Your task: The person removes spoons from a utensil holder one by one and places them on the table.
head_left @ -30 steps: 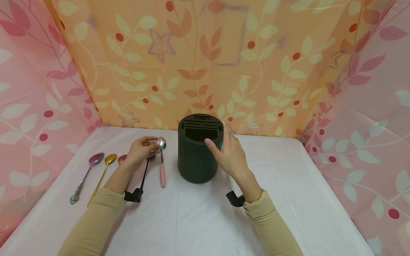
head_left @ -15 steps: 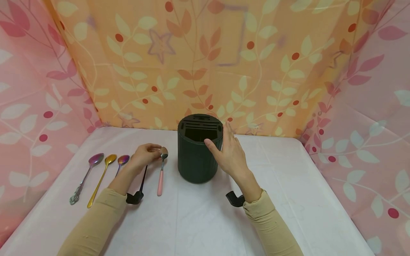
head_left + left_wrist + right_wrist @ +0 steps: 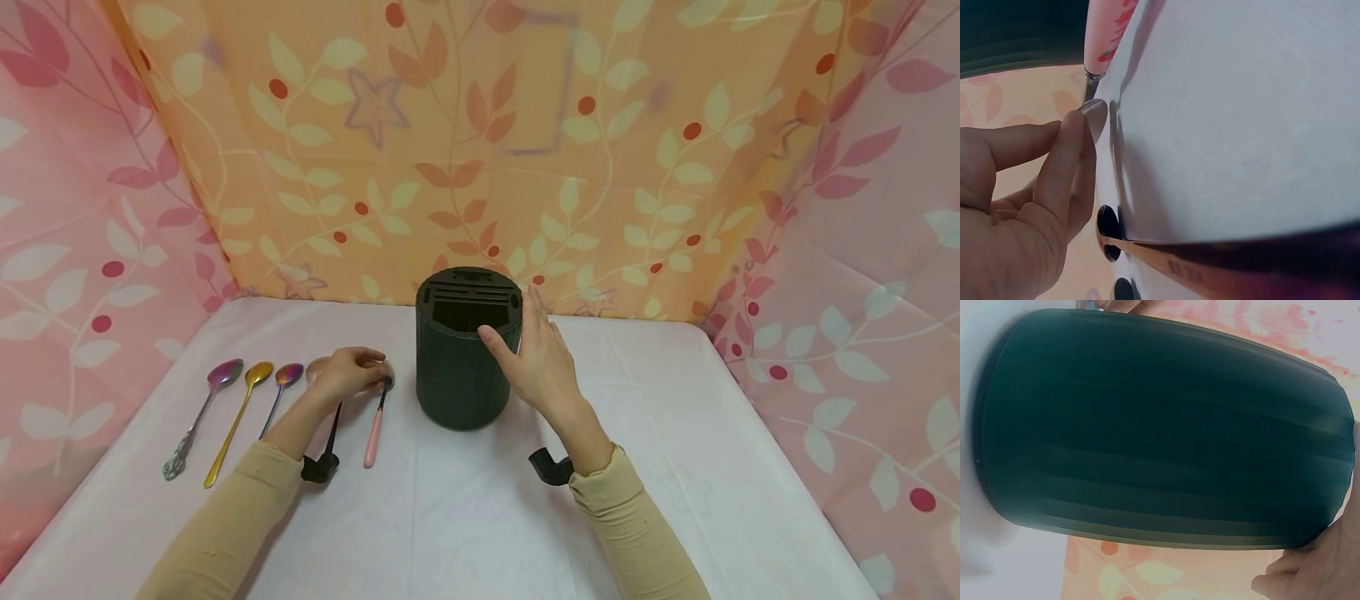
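Note:
My left hand [image 3: 347, 373] pinches the bowl end of a spoon with a pink handle [image 3: 373, 439], low over the white table. In the left wrist view, thumb and fingers of the left hand [image 3: 1041, 187] meet at the metal bowl [image 3: 1096, 115]; the pink handle [image 3: 1105, 34] points away from them. Just right of the spoon stands a dark green utensil holder [image 3: 462, 379] with a slotted top and a wide opening. My right hand [image 3: 543, 362] rests along its right side, fingers straight and thumb near the rim. The holder's ribbed wall [image 3: 1160, 434] fills the right wrist view.
Left of the left hand lie a purple spoon [image 3: 225, 373] with an ornate handle, a gold spoon [image 3: 258, 372] and a rainbow-tinted spoon [image 3: 288, 375]. Another spoon bowl [image 3: 316, 367] and a thin dark handle [image 3: 334, 427] are partly hidden by the left hand. Patterned cloth [image 3: 480, 167] encloses the table.
My left hand has come down and slightly nearer with the pink-handled spoon, whose handle now tilts more leftward. More of the rainbow-tinted spoon shows. The right hand and holder have stayed put.

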Action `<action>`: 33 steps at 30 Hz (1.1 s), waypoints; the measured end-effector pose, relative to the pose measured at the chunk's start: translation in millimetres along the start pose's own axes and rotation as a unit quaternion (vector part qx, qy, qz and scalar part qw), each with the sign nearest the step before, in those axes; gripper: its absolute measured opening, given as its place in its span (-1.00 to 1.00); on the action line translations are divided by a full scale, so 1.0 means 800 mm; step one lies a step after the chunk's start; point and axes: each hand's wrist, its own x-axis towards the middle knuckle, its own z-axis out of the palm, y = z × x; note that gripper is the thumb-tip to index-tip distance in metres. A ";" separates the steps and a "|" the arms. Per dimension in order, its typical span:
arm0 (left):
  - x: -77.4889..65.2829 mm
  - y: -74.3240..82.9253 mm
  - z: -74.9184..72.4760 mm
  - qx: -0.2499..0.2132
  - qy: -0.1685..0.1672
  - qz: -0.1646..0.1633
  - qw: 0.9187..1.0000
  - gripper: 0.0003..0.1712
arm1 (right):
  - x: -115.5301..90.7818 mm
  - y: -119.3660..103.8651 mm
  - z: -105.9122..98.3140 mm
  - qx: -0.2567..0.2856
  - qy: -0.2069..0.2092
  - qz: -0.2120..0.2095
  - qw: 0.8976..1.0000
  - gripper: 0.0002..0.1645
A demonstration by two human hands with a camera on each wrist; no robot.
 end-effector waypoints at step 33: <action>-0.024 0.000 -0.008 0.227 0.016 0.031 0.973 -0.29 | -0.001 0.023 -0.009 0.010 -0.003 -0.002 1.000 0.25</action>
